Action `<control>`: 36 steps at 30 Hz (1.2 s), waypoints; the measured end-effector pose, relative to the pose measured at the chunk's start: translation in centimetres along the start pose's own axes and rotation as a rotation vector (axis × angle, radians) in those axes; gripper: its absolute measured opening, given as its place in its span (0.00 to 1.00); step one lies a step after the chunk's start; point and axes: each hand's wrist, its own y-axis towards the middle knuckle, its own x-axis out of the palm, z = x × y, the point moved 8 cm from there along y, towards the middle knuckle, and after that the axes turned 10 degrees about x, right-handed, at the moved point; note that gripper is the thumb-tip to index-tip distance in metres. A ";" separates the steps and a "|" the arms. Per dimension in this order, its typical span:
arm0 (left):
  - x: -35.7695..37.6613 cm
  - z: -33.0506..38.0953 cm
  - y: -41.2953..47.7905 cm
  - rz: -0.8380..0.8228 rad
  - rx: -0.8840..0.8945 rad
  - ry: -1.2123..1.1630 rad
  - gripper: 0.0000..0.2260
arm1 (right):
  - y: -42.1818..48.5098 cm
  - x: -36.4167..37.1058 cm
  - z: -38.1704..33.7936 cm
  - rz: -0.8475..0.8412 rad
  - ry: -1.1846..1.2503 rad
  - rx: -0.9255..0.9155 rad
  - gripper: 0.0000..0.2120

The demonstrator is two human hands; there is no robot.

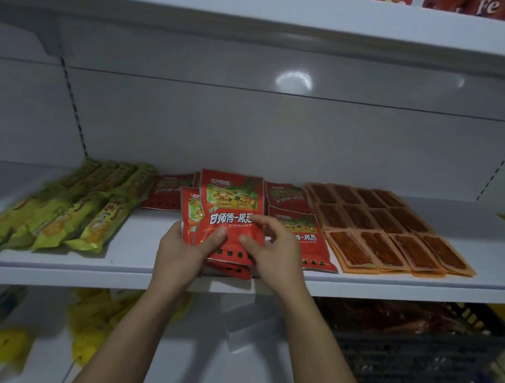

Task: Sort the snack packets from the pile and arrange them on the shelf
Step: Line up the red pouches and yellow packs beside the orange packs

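Over the shelf (pixel 146 242), left hand (pixel 180 255) and right hand (pixel 270 249) both pinch red snack packets (pixel 231 203), fingers curled.

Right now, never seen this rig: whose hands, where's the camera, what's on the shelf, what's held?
No machine here: a person's two bare hands, filmed by one wide-angle camera on their head, looking forward and down. The left hand holds a small stack of red foil snack packets upright over the white metal shelf; the right hand pinches the front one. Lying on the shelf: long yellow-green packets at left, more red packets in the middle, flat orange packets of brown strips in rows at right. A dark plastic crate sits below.
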 end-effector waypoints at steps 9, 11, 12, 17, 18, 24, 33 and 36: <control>-5.6 -1.1 2.5 0.096 -0.014 0.101 0.11 | 3.0 -2.7 1.0 0.186 -0.303 0.120 0.18; -6.3 -1.1 3.1 0.098 -0.013 0.109 0.11 | 3.3 -2.3 0.6 0.234 -0.456 0.100 0.20; -6.6 -1.1 3.3 0.094 -0.014 0.115 0.11 | 3.3 -2.0 0.4 0.269 -0.550 0.092 0.20; -7.1 -1.1 4.5 0.041 0.005 0.152 0.11 | 1.8 -0.5 -1.0 0.454 -0.932 0.012 0.24; -7.1 -1.2 4.7 0.029 0.004 0.165 0.11 | 1.4 0.4 -1.2 0.430 -0.974 -0.032 0.25; -7.3 -1.5 5.4 -0.003 0.017 0.208 0.12 | 0.4 6.5 0.8 0.056 -1.093 -0.085 0.32; -7.3 -2.1 6.3 -0.030 0.014 0.215 0.15 | 1.5 6.8 1.3 0.100 -1.067 -0.028 0.30; -7.2 -2.4 6.4 -0.039 -0.003 0.209 0.17 | 1.7 6.6 1.4 0.115 -1.053 -0.025 0.29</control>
